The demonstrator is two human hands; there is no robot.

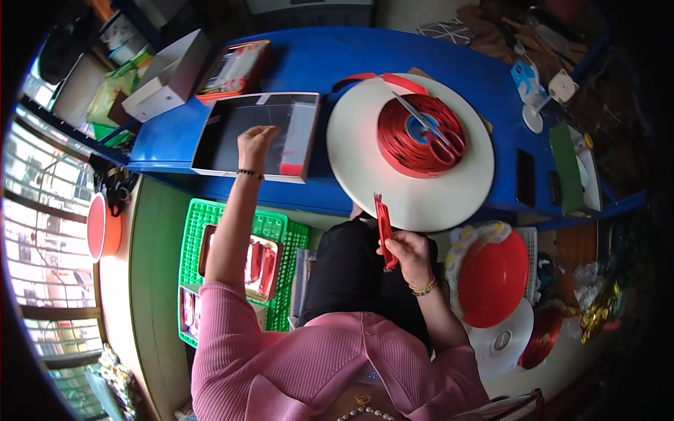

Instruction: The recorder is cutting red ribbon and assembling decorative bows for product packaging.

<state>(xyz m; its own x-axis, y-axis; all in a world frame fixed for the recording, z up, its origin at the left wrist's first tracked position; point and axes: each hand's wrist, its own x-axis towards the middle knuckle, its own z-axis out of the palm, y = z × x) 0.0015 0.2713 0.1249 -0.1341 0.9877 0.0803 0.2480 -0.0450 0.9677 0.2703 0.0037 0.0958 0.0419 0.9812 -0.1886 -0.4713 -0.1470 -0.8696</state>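
Clearly, your right hand (408, 252) pinched red strip bundle (383, 223), long axis roughly fore-and-aft, far end jutting ahead of it. Your left hand (257, 145), well ahead-left, bunched closed over open box (223, 133); couldn't tell whether it held anything.

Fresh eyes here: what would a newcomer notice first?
Probably the roll of red ribbon on the round white board, with scissors lying across it. Next, the red strips in the right hand, at the board's near edge; then the left hand, seen against the dark-lined box at left.
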